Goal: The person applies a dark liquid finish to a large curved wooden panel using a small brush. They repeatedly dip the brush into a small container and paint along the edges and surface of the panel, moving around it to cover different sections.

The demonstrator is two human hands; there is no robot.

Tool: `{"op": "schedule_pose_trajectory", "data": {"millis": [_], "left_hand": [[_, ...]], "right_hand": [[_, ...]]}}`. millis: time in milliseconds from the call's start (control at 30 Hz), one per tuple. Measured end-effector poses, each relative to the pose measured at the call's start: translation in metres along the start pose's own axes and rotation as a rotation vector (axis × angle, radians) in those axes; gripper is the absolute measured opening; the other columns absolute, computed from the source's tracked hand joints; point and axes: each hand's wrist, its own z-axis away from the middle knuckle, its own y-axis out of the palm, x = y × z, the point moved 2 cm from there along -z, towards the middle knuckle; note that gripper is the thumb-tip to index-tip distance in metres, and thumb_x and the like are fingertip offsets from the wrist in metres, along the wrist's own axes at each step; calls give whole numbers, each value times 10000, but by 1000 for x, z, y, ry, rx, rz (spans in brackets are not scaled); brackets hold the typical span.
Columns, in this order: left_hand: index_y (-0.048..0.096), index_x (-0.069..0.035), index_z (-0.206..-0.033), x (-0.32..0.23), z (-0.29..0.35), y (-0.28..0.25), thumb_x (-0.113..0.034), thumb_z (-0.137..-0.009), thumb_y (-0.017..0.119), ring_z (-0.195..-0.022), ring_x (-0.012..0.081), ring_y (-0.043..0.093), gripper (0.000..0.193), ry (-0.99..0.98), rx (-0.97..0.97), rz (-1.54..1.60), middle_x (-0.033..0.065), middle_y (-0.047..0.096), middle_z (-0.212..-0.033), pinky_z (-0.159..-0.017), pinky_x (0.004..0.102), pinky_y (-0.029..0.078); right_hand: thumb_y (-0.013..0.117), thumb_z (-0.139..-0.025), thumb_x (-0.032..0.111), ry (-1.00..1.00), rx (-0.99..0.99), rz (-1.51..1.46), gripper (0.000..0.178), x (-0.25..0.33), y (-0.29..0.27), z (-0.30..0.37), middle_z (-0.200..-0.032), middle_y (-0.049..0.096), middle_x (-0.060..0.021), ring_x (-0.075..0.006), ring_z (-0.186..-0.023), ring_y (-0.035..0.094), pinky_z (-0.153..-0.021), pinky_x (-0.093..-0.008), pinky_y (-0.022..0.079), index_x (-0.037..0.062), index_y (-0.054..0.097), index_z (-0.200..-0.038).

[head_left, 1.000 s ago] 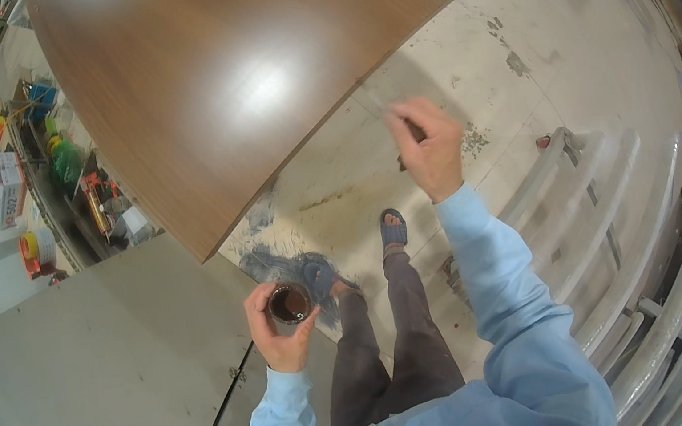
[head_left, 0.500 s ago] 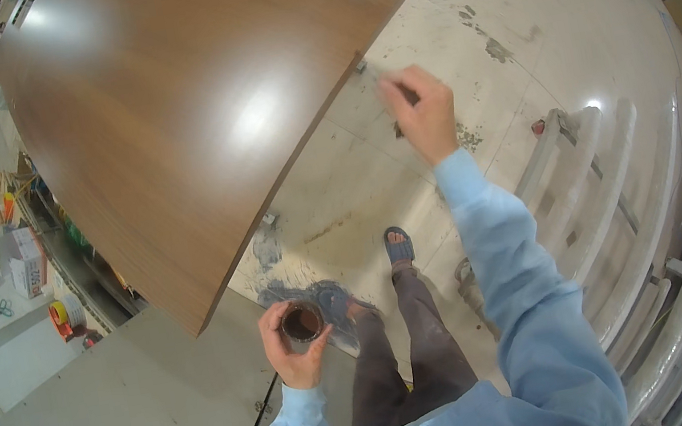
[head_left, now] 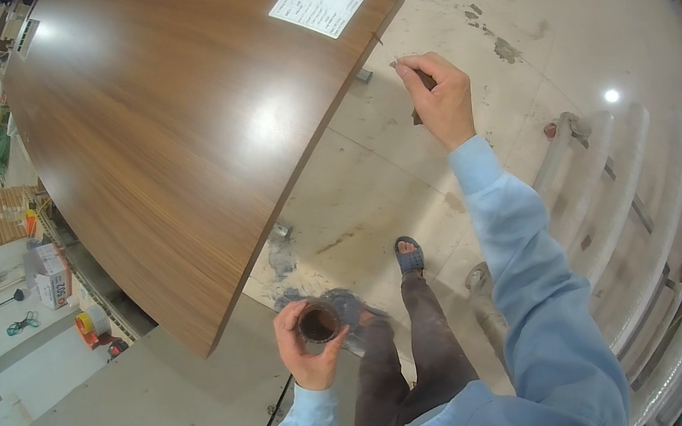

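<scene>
My left hand (head_left: pixel 308 358) is wrapped around a small open jar (head_left: pixel 319 323) with dark brown liquid inside, near the front corner of a wood-grain panel (head_left: pixel 167 143). Farther out, my right hand (head_left: pixel 442 97) pinches a thin brush (head_left: pixel 387 48). Its dark tip is at the panel's right edge, close to the far right corner; whether it touches is too fine to tell. Something dark brown, perhaps a rag, is tucked in the right palm and shows below the fingers. A white printed label (head_left: pixel 317 8) lies on the panel near the brush.
White wrapped bars (head_left: pixel 596 197) form a rack on the right. A grey board (head_left: pixel 123 421) lies at the lower left. On the left stand a cardboard box (head_left: pixel 53 277), green-handled scissors (head_left: pixel 23 324) and a tape roll (head_left: pixel 92 323). Dark stains mark the tiled floor (head_left: pixel 372 181).
My right hand has moved slightly up and right along the panel's edge, and the brush shows more clearly. The whole view has shifted a little; my left hand still holds the jar.
</scene>
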Motion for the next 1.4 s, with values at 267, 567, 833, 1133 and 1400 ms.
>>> {"op": "schedule_pose_trajectory", "data": {"millis": [267, 567, 833, 1133, 1400], "left_hand": [[594, -50, -1332, -8, -4, 13, -154, -691, 989, -1254, 269, 578, 761, -40, -8, 54, 113, 575, -1322, -1105, 400, 462], [591, -51, -1338, -13, -8, 22, -172, -701, 988, -1252, 271, 578, 760, -43, -1, 22, 112, 571, -1319, -1105, 404, 463], [594, -48, -1337, -15, -9, 26, -154, -689, 991, -1246, 274, 585, 767, -32, 14, 2, 116, 575, -1318, -1099, 402, 469], [623, -49, -1337, -75, 17, -39, -197, -715, 1001, -1251, 297, 621, 743, 71, 118, 11, 145, 633, -1329, -1065, 402, 516], [605, -44, -1350, -78, 41, -148, -130, -739, 980, -1259, 236, 610, 722, -65, -263, 197, 103, 583, -1329, -1103, 371, 497]], "right_hand": [[737, -955, 59, -78, -5, -16, 95, -6, -10, -3, -868, 713, -125, -242, -722, 670, -669, -349, 518, 8, 781, -1022], [749, -950, 98, -49, -134, 51, 107, -26, -23, -56, -899, 745, -131, -250, -743, 695, -700, -354, 541, 7, 784, -994], [753, -959, 121, -37, -85, 35, 129, -42, -22, -58, -928, 764, -131, -256, -798, 718, -739, -344, 551, 4, 787, -1003], [697, -1038, 190, 267, -51, 140, 245, -75, -97, -24, -1050, 793, -84, -154, -931, 687, -849, -320, 547, -14, 786, -1138], [719, -1022, 157, 478, 93, 27, 187, 36, -105, 84, -796, 641, -20, -109, -707, 580, -639, -282, 470, -25, 754, -1049]]}}
